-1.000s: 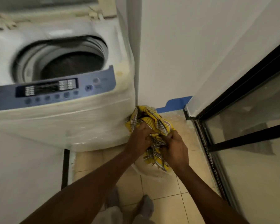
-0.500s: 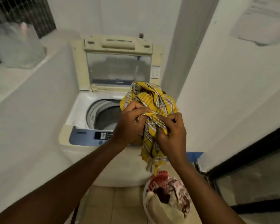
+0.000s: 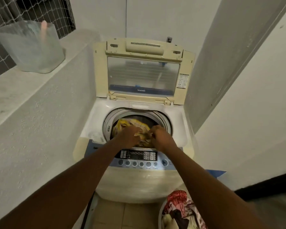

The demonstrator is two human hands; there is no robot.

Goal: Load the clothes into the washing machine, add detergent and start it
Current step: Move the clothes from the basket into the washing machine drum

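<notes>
The top-loading washing machine (image 3: 135, 182) stands ahead with its lid (image 3: 142, 70) raised. A yellow checked cloth (image 3: 130, 125) lies bunched in the mouth of the drum (image 3: 162, 120). My left hand (image 3: 130, 135) and my right hand (image 3: 161, 135) are both over the drum opening with their fingers curled into the cloth. The blue control panel (image 3: 139, 160) with its row of buttons sits just below my wrists. A white basin (image 3: 160, 217) on the floor at the lower right holds more clothes, with a red patterned one (image 3: 178, 198) on top.
A low white wall (image 3: 45, 113) runs along the left of the machine, with a clear plastic container (image 3: 30, 47) on its ledge. White walls close in the right side. A black door frame (image 3: 262, 184) is at the lower right. The floor is tiled.
Both hands carried the yellow cloth up from the basin on the floor, over the control panel and down into the drum mouth. The view rose from the floor to the machine.
</notes>
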